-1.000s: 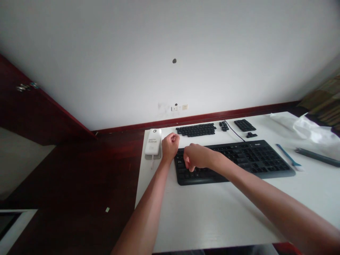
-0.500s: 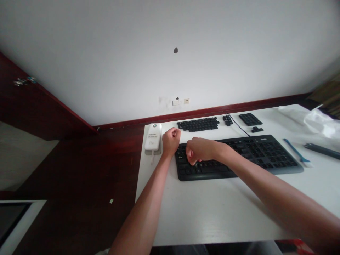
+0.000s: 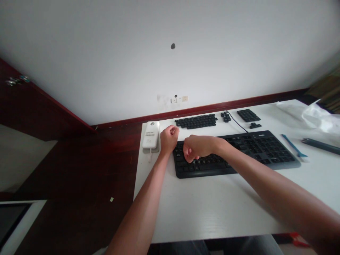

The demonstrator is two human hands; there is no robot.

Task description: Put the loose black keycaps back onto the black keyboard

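Note:
A black keyboard (image 3: 255, 150) lies across the white table (image 3: 212, 205). My left hand (image 3: 168, 139) is curled into a fist at the keyboard's far left corner, just right of a white power bank (image 3: 151, 135); a small dark thing may sit between its fingertips, but I cannot tell. My right hand (image 3: 195, 148) hovers over the keyboard's left end with fingers curled down toward the keys. Rows of loose black keycaps (image 3: 196, 121) lie behind the keyboard.
More keycap groups (image 3: 248, 115) and a few loose keycaps (image 3: 225, 116) sit at the back right beside the keyboard's cable. A blue pry tool (image 3: 293, 145), a dark grey tool (image 3: 320, 146) and a white plastic bag (image 3: 318, 118) lie to the right. Dark wooden floor lies left of the table.
My right hand has lifted off the keys and drawn slightly up and left. The left fist stays at the keyboard's corner. The view has tilted a little.

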